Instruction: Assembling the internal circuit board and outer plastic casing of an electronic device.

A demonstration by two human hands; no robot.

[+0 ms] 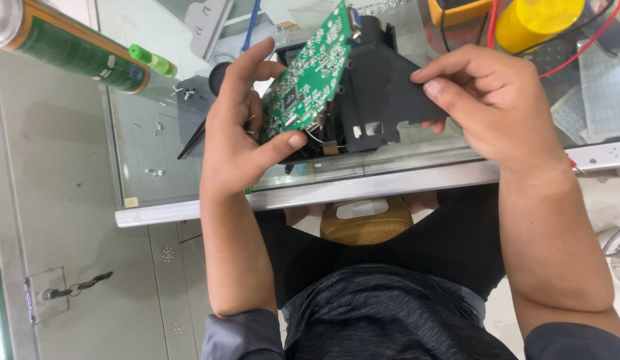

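Up close over the front edge of a glass-topped table (pixel 156 160), both hands hold one piece of electronics. It is a green circuit board (pixel 308 80), thin and flat, tilted steeply on edge, its face crowded with tiny silver solder dots, small chips and one square black chip. Behind it sits a black plastic housing (pixel 380 93), matte and angular, with a sloping side and small rectangular cut-outs near its lower edge. Thin wires show at the bottom where board and housing meet.

The left hand (pixel 240 133) is partly closed around the board's lower left side, thumb pressed along the bottom edge and fingers curled behind the left edge. The right hand (pixel 493 100) pinches the housing's right side, thumb flat on its face and the other fingers tucked behind it.

On the glass to the left lies a green and orange cylinder (pixel 76 50) with a metal end, and just beside it a small bright green cap (pixel 153 61). A few loose screws (pixel 183 92) lie scattered near them. At the top right stands a smooth yellow rounded object (pixel 536 20), with red wires (pixel 580 50) looping past it. The table's edge is a pale metal strip.
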